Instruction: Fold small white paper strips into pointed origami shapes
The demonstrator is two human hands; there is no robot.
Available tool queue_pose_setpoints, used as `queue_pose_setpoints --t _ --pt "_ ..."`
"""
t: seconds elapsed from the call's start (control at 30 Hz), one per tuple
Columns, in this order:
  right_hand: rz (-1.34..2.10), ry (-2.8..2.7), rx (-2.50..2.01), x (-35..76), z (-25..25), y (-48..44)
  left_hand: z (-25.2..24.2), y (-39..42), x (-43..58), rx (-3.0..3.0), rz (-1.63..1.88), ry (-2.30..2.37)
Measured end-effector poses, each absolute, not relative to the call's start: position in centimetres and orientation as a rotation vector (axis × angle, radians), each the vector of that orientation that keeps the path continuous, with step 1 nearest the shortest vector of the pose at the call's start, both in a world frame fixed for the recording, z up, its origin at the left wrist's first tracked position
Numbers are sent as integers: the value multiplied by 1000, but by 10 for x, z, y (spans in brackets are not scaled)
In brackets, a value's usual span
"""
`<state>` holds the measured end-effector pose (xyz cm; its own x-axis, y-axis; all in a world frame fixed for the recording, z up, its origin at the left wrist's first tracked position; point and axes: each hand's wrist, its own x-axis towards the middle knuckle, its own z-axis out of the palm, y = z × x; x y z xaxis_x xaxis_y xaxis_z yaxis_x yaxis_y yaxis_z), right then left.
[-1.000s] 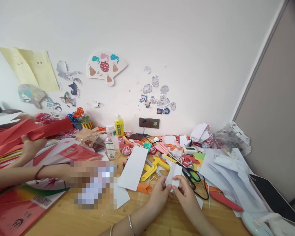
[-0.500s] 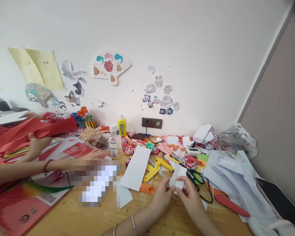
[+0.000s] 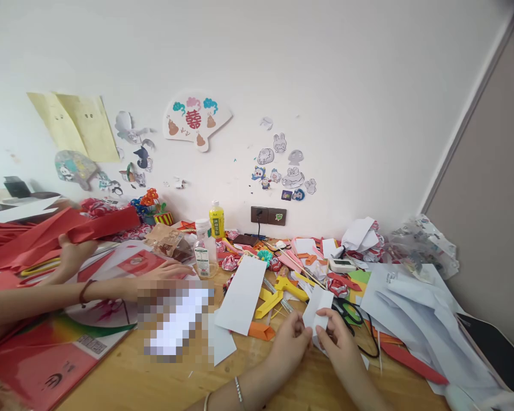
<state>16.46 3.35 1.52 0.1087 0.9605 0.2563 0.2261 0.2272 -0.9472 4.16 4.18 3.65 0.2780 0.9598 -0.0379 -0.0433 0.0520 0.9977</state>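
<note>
Between my two hands is a small piece of folded white paper (image 3: 318,303), with a crease running along it. My left hand (image 3: 292,338) pinches its lower left edge. From the other side, my right hand (image 3: 334,332) grips it with thumb and fingers, both thumbs close together on its front. Just behind the paper lie a yellow glue gun (image 3: 289,289) and scissors with black and green handles (image 3: 350,311). A white paper strip (image 3: 243,295) lies left of my hands, beside a folded orange paper piece (image 3: 261,331).
At the left, a co-worker's hands (image 3: 165,274) are over red paper and a pixelated bright area. A clear bottle (image 3: 203,251) and a yellow bottle (image 3: 216,220) stand at the back. White sheets (image 3: 415,308) and a dark tablet-like slab (image 3: 492,348) lie right. Paper scraps crowd the wall side.
The whole view has shifted slightly, so things appear a little further right. My hands keep hold of the white paper, whose upper part shows a bit more.
</note>
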Motion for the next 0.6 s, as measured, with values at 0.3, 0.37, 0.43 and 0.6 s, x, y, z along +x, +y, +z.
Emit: queue_pose_setpoints --t 0.3,0.37,0.43,0.6 --pt "806 -1409 -1251 165 14 34 31 41 41 1298 905 1061" --pt "830 -1434 -1255 165 15 33 34 40 40 1301 900 1072" --pt "860 -1448 -1251 165 14 34 37 39 40 1305 899 1074" --pt "867 -1463 -1254 165 13 34 41 39 41 1311 903 1076"
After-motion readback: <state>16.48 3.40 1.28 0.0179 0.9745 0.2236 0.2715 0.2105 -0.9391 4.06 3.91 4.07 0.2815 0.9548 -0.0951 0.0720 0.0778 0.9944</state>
